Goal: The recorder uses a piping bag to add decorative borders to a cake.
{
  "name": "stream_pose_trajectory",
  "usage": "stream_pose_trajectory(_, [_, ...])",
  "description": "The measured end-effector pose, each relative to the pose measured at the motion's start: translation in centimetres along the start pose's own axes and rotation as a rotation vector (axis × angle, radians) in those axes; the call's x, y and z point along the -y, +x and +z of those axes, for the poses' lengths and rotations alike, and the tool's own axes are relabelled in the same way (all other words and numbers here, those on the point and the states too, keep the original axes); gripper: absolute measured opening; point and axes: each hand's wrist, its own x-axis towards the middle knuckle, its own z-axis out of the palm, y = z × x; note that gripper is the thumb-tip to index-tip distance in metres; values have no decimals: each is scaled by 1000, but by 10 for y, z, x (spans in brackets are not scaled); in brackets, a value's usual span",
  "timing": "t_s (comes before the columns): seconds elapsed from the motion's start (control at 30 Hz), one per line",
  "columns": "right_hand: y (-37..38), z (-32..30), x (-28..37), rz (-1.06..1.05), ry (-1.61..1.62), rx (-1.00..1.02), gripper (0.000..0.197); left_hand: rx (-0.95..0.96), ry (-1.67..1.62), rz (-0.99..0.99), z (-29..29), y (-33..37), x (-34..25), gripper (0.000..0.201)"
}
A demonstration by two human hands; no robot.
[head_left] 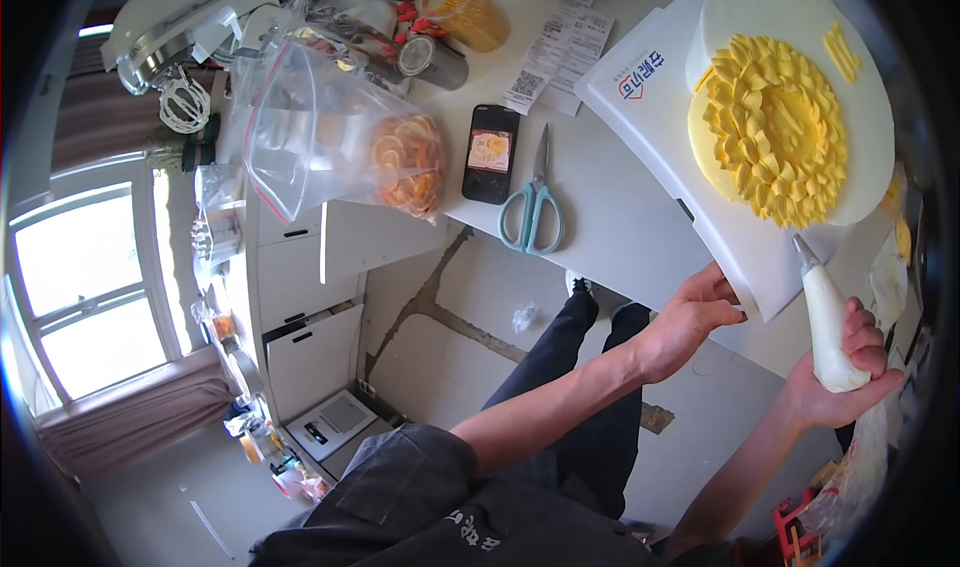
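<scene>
I see the right hand (848, 369) gripping the piping bag (826, 322), tip just beside the cake (772, 132), the left hand (692, 315) touching the white board (735, 237), its grip unclear.

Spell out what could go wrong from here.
The metal tip of the piping bag in the right hand sits close to the yellow petals; a slip could dent or smear them.

The left hand is at the edge of the white board under the cake; a knock there might shift both.

The scissors lie with their handles near the table's edge, so a stray sleeve might send them off.
</scene>
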Motion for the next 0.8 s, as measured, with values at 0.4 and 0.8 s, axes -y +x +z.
stream_pose_trajectory(0.4, [-1,-3,2,18,52,5,56,-9,-9,-17,3,-1,0,54])
stream_pose_trajectory(0.8, [-5,3,5,3,17,-10,58,-36,7,-13,1,-2,2,50])
